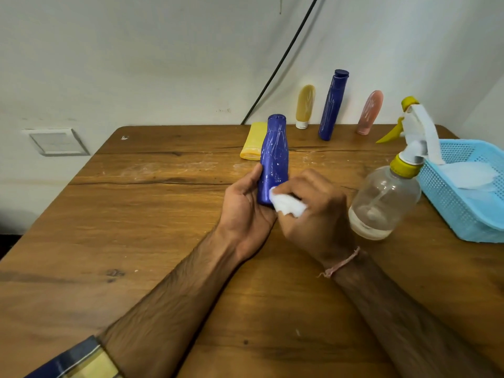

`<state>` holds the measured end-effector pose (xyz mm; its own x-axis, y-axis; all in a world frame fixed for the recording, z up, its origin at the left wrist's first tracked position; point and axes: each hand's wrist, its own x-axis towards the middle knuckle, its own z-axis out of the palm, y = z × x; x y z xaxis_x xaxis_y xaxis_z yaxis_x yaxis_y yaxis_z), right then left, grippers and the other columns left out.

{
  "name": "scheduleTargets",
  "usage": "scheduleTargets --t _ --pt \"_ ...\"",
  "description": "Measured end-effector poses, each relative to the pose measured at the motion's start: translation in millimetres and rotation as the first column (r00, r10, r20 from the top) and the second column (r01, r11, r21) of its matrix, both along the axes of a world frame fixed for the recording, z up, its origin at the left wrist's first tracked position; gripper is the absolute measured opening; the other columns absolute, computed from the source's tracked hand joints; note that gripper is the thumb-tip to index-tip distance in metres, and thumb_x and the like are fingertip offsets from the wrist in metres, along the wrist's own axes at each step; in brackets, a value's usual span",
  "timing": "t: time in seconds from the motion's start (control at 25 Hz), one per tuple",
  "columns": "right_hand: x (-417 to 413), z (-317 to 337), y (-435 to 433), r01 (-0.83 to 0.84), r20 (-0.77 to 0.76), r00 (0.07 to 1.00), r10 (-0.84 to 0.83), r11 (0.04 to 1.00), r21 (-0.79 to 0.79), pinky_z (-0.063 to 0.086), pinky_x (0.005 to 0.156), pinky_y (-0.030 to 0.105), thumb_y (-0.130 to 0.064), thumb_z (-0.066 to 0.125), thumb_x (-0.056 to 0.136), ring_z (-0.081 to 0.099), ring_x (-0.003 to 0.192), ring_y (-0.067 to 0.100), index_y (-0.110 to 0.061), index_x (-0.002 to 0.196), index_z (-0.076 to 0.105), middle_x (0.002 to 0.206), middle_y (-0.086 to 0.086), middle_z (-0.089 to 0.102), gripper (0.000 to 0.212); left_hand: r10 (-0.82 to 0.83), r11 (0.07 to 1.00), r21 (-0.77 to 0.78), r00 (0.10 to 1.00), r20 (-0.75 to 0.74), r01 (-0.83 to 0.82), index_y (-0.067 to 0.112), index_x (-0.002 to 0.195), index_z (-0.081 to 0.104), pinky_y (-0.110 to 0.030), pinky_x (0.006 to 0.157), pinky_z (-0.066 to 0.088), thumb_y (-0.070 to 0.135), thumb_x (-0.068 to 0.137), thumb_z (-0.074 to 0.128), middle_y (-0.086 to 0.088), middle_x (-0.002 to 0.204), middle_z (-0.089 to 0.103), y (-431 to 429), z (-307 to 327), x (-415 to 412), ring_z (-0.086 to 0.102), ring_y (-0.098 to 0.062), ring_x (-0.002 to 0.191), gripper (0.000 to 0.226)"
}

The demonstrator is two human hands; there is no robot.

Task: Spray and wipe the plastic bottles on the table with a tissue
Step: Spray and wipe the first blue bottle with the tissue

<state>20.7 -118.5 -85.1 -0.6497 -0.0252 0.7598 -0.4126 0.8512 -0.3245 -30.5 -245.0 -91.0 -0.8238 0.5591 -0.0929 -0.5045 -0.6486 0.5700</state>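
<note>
- Wooden table (136,255) carries everything. Both forearms reach out over its near edge, so the work sits right in front of the person.
- Left hand (245,203) lies palm up and cradles the lower body of the blue bottle (274,159). The thumb runs up the bottle's left side and the fingers wrap behind it. I'd say the bottle is tipped away, cap end far, to turn its streaked face towards the wiping hand.
- Right hand (313,211) is clenched round a bunched white tissue (287,204) and presses it against the bottle's lower right side. A tight wad like that probably gives firmer rubbing than a flat sheet. White smears show higher up the bottle, so I judge the wipe far from finished.
- Clear spray bottle (384,197) with a yellow collar stands just beside the right hand, gripped by neither hand. It looks parked within easy reach.
- Light blue basket (447,203) sits further right and holds spare tissues (469,174).
- Yellow tube (253,144) lies flat behind the held bottle.
- Farthest back, a mustard tube (305,105), a tall blue bottle (334,105) and a pink tube (369,113) lean against the wall, apparently waiting their turn.
</note>
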Motion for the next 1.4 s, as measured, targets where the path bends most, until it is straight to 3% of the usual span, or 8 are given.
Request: scheduleTargets --t 0.16,0.36,0.64,0.84,1.0,1.16,1.28,1.4 --pt "-3.8 4.7 1.5 0.048 -0.011 0.999 -0.049 0.998 -0.05 0.054 0.073 0.027 -0.011 0.072 0.077 0.063 0.088 0.017 -0.007 0.101 0.073 0.098 0.01 0.068 0.024 -0.005 1.0 -0.003 1.0 -0.01 0.005 0.002 0.142 0.054 -0.044 0.113 0.04 0.031 0.104 0.046 -0.019 0.133 0.062 1.0 -2.1 0.0 0.059 -0.026 0.12 0.048" --pt "0.6 2.6 5.6 0.026 0.009 1.0 -0.026 1.0 -0.01 0.052 0.074 0.021 -0.008 0.076 0.075 0.065 0.085 0.019 -0.004 0.099 0.074 0.096 0.011 0.07 0.024 0.007 1.0 -0.025 1.0 -0.019 -0.008 0.006 0.127 0.065 -0.041 0.095 0.048 0.032 0.105 0.043 -0.015 0.115 0.068 0.9 -0.8 -0.7 0.065 -0.022 0.099 0.041" --pt "11.8 -0.5 -6.9 -0.018 0.034 0.999 0.015 0.995 0.094 0.057 0.075 0.034 -0.003 0.073 0.077 0.063 0.091 0.023 -0.003 0.106 0.073 0.098 0.013 0.066 0.029 -0.023 0.999 -0.031 1.0 0.005 0.023 0.005 0.139 0.058 -0.038 0.097 0.05 0.035 0.105 0.044 -0.014 0.118 0.068 -2.1 2.1 1.4 0.065 -0.021 0.104 0.047" --pt "-8.6 17.8 -4.3 0.102 -0.009 0.995 -0.101 0.995 0.022 0.057 0.074 0.04 0.0 0.066 0.08 0.062 0.091 0.025 -0.003 0.107 0.073 0.099 0.014 0.065 0.028 0.004 0.999 -0.032 1.0 0.003 -0.004 0.003 0.139 0.057 -0.042 0.1 0.047 0.034 0.107 0.041 -0.019 0.13 0.064 0.4 1.7 1.7 0.06 -0.027 0.114 0.048" --pt "20.3 5.2 -15.9 -0.031 0.069 0.997 0.017 0.977 0.21 0.056 0.078 0.037 -0.007 0.068 0.082 0.06 0.093 0.022 -0.005 0.107 0.072 0.098 0.011 0.064 0.026 0.01 1.0 -0.019 1.0 0.03 -0.01 0.004 0.128 0.063 -0.034 0.084 0.054 0.033 0.105 0.046 -0.012 0.101 0.071 -4.5 5.0 4.9 0.068 -0.019 0.088 0.041" --pt "-8.7 28.3 -2.3 0.116 0.028 0.993 -0.118 0.99 0.075 0.057 0.077 0.041 0.002 0.064 0.078 0.06 0.095 0.025 -0.006 0.112 0.071 0.102 0.013 0.064 0.035 0.044 0.998 -0.043 0.999 0.018 -0.043 0.005 0.136 0.06 -0.041 0.093 0.048 0.033 0.106 0.044 -0.017 0.12 0.069 -0.2 2.4 3.7 0.066 -0.024 0.101 0.044" --pt "-0.1 22.0 -15.7 0.044 0.06 0.997 -0.058 0.979 0.201 0.055 0.082 0.037 -0.012 0.057 0.083 0.058 0.099 0.023 -0.006 0.112 0.071 0.103 0.012 0.063 0.032 0.041 0.999 -0.01 0.998 0.036 -0.041 0.004 0.127 0.064 -0.038 0.09 0.052 0.031 0.105 0.044 -0.016 0.113 0.072 -2.8 5.0 3.6 0.068 -0.022 0.096 0.041" --pt "14.2 19.5 -7.5 -0.015 0.087 0.996 -0.008 0.966 0.26 0.056 0.079 0.037 -0.001 0.071 0.076 0.06 0.096 0.024 -0.004 0.112 0.071 0.102 0.013 0.065 0.036 0.056 0.998 -0.001 0.998 0.042 -0.056 0.003 0.121 0.064 -0.036 0.079 0.052 0.031 0.104 0.044 -0.015 0.101 0.072 -3.2 5.3 1.8 0.068 -0.022 0.085 0.038"
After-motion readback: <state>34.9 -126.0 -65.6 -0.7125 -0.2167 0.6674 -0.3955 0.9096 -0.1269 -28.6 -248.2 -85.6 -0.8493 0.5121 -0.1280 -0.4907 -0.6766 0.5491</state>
